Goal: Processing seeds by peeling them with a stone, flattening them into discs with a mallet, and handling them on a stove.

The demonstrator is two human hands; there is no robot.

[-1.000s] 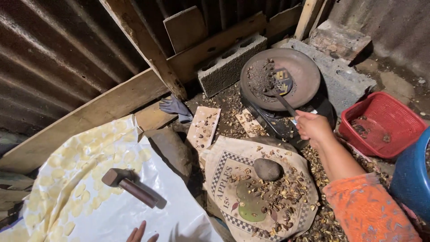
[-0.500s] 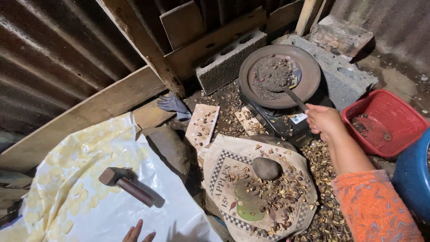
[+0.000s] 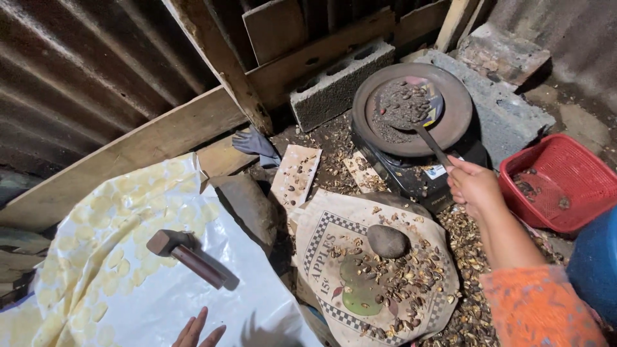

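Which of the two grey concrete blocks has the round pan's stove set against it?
The big solid grey concrete block right of the round dark pan; the hollow-cored block stands left, apart.

Under me the dirt floor (image 3: 581, 119) carries a white plastic sheet (image 3: 135, 283), printed cardboard (image 3: 373, 276), scattered husks (image 3: 472, 238), perhaps shells, and a concrete block (image 3: 337, 83).

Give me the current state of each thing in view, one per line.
Right hand: fingers closed on the spatula handle.
Spatula: blade resting in the pan.
Round pan: on the black stove, holding dark seeds.
Left hand: open, fingertips only in view, holding nothing.
Hammer: lying on the plastic sheet, untouched.
Stone: resting on the printed paper among shells.
Red basket: upright, nearly empty.
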